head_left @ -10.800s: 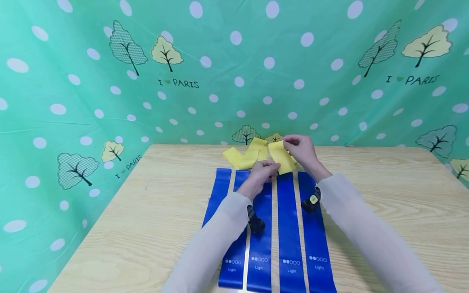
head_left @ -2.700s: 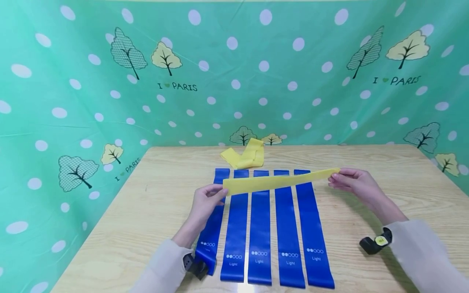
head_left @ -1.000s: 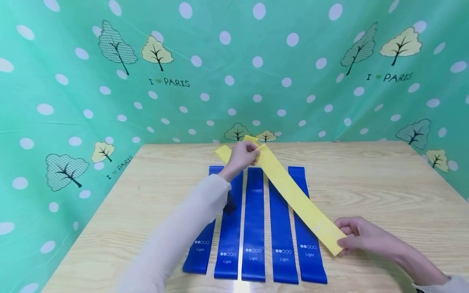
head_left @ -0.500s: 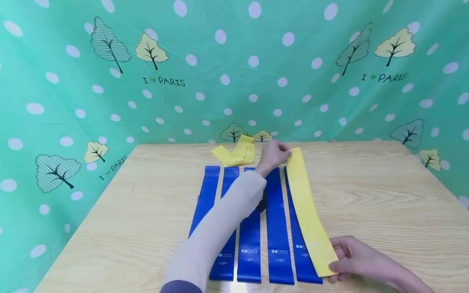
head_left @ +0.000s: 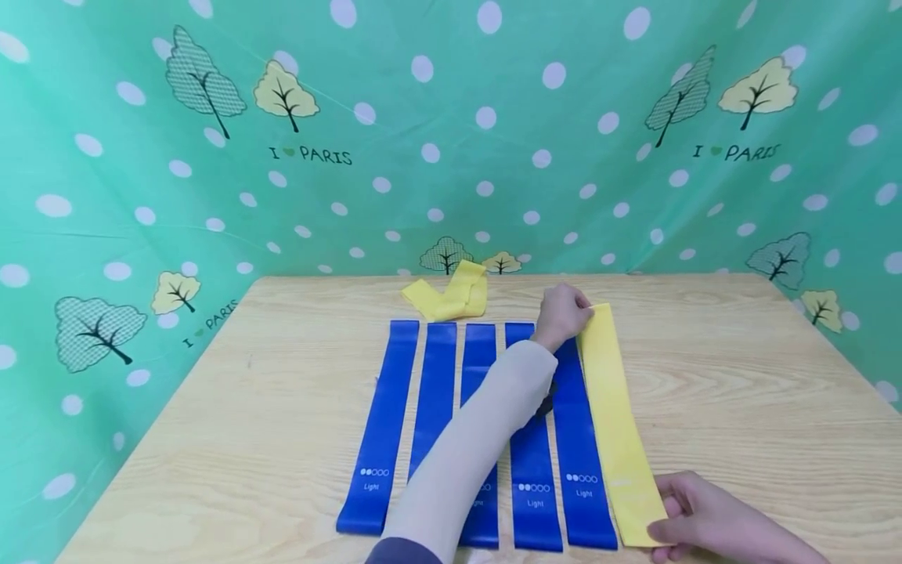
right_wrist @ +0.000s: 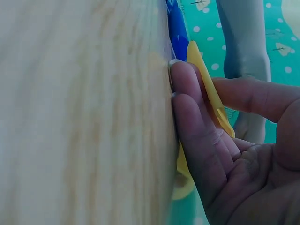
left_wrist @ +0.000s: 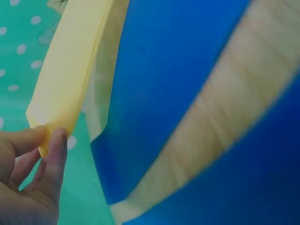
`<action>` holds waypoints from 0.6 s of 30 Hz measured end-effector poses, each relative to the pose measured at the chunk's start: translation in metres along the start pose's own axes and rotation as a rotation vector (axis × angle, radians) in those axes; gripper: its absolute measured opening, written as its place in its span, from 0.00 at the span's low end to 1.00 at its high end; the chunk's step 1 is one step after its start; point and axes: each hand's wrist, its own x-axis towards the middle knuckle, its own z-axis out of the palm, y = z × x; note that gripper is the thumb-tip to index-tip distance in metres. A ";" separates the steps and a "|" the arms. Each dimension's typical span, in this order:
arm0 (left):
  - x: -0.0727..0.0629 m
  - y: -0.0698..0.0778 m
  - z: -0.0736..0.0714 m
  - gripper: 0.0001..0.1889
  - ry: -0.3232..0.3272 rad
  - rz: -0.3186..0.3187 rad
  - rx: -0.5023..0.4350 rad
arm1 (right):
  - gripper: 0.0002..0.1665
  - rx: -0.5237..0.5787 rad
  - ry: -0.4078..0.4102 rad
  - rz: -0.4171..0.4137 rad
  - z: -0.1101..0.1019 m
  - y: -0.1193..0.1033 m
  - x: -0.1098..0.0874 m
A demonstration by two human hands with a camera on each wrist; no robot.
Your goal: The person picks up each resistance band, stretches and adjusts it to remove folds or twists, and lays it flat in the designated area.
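A yellow resistance band point(head_left: 620, 439) stretches lengthwise along the right side of a row of blue resistance bands point(head_left: 585, 454). My left hand point(head_left: 562, 317) reaches across the row and pinches the band's far end; the left wrist view shows thumb and fingers point(left_wrist: 56, 154) on that tip. At the near end, my right hand point(head_left: 701, 517) pinches the band's corner between thumb and fingers, its fingertips point(right_wrist: 185, 108) down at the tabletop. The blue bands lie flat, roughly parallel, with "Light" printed near their near ends; my left sleeve hides parts of some.
Crumpled yellow band material point(head_left: 458, 298) lies behind the row, near the back edge of the wooden table point(head_left: 740, 376). A green dotted curtain point(head_left: 486, 149) hangs behind and to the sides. Dark wrist gear point(head_left: 546, 399) shows by my left cuff.
Earlier the yellow band was lifted from the back and stretched crosswise over the blue ones. Since then both hands have turned it lengthwise and carried it right, off the rightmost blue band.
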 end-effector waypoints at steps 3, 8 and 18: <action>-0.001 0.002 0.009 0.05 0.002 -0.019 0.003 | 0.21 0.056 -0.043 -0.004 -0.001 0.001 -0.002; -0.004 0.007 0.020 0.04 -0.011 -0.070 -0.005 | 0.17 0.138 -0.118 -0.039 -0.004 0.003 -0.003; -0.007 0.010 0.025 0.05 -0.023 -0.145 0.022 | 0.17 0.187 -0.155 -0.030 -0.008 0.006 -0.005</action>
